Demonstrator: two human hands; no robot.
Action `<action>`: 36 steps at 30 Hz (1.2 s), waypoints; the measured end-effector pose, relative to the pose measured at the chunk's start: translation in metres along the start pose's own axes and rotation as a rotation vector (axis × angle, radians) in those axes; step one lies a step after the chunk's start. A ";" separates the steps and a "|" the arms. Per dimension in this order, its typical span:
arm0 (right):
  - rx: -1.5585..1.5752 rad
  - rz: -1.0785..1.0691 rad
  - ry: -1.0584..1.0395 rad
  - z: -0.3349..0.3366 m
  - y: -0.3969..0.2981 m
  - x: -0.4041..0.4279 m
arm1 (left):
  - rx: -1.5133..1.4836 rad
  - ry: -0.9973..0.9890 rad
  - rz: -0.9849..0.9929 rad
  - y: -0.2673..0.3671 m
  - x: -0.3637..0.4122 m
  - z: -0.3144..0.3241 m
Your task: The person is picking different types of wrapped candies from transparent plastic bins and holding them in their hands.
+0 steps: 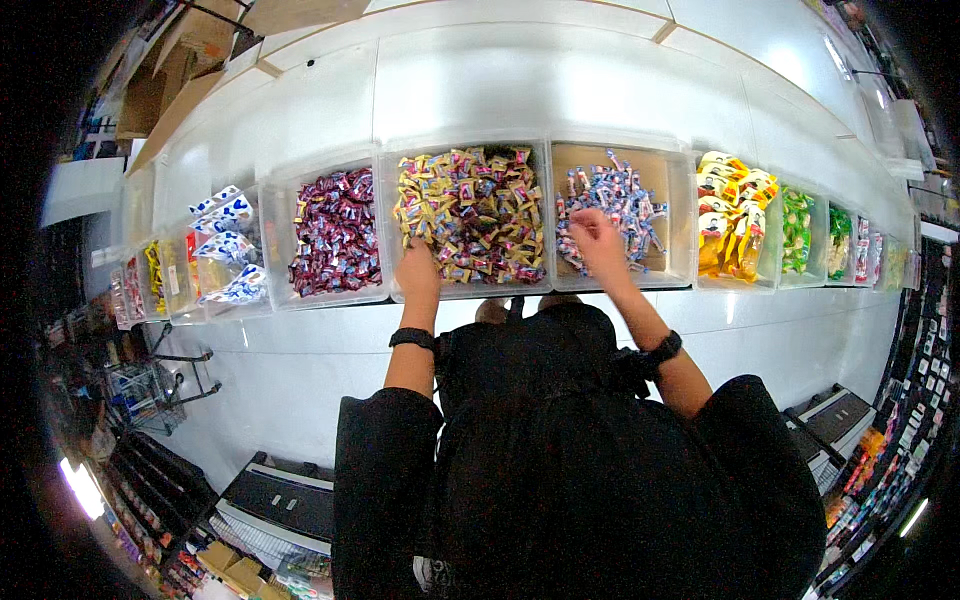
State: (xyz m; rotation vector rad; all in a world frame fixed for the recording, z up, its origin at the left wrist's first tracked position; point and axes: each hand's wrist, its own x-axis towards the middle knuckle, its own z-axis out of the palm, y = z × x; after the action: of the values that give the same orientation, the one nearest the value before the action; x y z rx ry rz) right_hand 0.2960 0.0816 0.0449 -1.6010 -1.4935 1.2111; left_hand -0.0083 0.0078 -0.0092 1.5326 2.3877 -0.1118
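Before me stands a row of clear plastic bins. My left hand [418,271] is at the near left part of the middle bin [471,289], its fingertips down at the yellow and dark red wrapped candies [487,202]; whether they grip one is hidden. Over the bin to its right [679,225], my right hand [598,238] has its fingers curled above blue and white wrapped candies [611,195]; I cannot tell if anything is in them. Purple-red wrapped candies [337,232] fill much of the bin left of the middle one.
Blue and white bags [229,247] lie further left, yellow bags [727,217] and green packets [796,229] further right. A white panel [480,82] rises behind the bins. Cardboard boxes [187,60] stand at the upper left, a shopping cart [142,390] at the lower left.
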 end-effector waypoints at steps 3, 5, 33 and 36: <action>-0.116 -0.073 -0.430 0.070 -0.027 -0.003 | -0.048 -0.039 -0.073 -0.007 0.004 -0.004; -0.250 -0.183 -0.440 0.115 -0.021 -0.005 | -0.140 -0.058 -0.040 -0.010 0.004 -0.011; -0.018 -0.027 -0.450 0.156 -0.073 -0.030 | -2.394 -0.684 -0.470 -0.029 -0.061 -0.039; -0.067 -0.021 -0.322 0.166 -0.033 0.000 | -2.153 -0.358 -0.530 -0.049 -0.066 -0.030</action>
State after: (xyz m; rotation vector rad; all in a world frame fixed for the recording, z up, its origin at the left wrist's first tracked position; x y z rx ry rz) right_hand 0.1308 0.0640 0.0114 -1.4789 -1.7607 1.4742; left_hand -0.0331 -0.0638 0.0336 -0.1860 1.1086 1.3538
